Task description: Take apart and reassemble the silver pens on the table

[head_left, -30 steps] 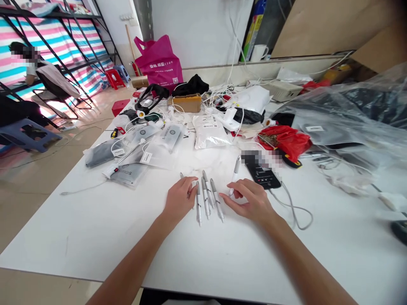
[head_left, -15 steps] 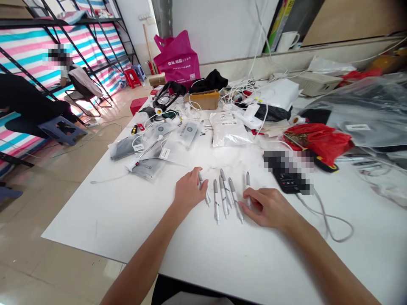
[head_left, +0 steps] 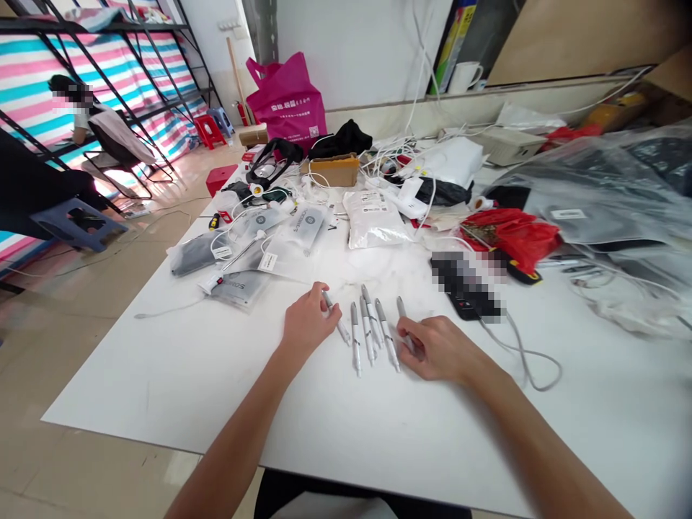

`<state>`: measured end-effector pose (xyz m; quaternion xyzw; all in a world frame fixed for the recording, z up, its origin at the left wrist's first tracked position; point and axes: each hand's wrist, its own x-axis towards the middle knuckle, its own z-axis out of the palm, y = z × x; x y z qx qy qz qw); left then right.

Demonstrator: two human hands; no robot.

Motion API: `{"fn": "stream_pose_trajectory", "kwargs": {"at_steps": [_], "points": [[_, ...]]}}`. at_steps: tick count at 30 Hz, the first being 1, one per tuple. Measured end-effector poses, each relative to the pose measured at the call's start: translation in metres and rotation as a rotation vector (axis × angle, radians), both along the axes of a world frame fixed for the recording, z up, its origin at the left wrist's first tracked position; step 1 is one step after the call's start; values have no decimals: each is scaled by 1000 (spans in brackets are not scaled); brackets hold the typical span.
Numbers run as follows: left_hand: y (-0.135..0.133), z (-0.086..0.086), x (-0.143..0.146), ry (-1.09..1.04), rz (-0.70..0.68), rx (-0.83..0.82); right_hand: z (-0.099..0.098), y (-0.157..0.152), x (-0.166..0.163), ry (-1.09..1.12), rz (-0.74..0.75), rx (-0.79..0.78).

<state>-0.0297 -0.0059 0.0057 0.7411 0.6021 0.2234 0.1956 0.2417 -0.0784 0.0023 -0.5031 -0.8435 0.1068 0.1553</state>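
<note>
Several white pens with grey grips lie side by side on the white table [head_left: 227,404], among them a middle pen [head_left: 355,339] and another pen [head_left: 387,335]. At the left of the row, my left hand [head_left: 308,318] is closed on the leftmost pen [head_left: 342,328], which lies slanted between thumb and fingers. My right hand [head_left: 435,347] pinches the rightmost pen [head_left: 401,307] with bent fingers; that pen's lower part is mostly hidden by the hand. The pens between the hands lie close together, grey ends pointing away from me.
Beyond the hands are frosted bags [head_left: 305,231], a white package [head_left: 373,220], a cardboard box [head_left: 332,171] and tangled white cables. To the right lie a phone [head_left: 465,303] with a cable [head_left: 522,346] and a red bag [head_left: 513,234]. A person sits at the far left.
The view has turned slightly right. My right thumb and fingers have drawn closer together around the rightmost pen, which has shifted a little toward the others. The left hand looks nearly the same.
</note>
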Motion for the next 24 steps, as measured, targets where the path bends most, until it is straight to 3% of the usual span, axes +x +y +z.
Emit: {"fn": "stream_pose_trajectory", "kwargs": {"at_steps": [8, 18, 21, 24], "points": [[0, 5, 0, -15, 39, -40, 1, -1, 1, 9, -19, 40], [-2, 24, 1, -1130, -80, -242, -6, 3, 0, 176, 12, 361], [-6, 28, 4, -1300, -164, -328, -4, 4, -3, 235, -6, 365], [-13, 30, 8, -1300, -238, -386, 1, 1, -11, 356, -54, 290]]}}
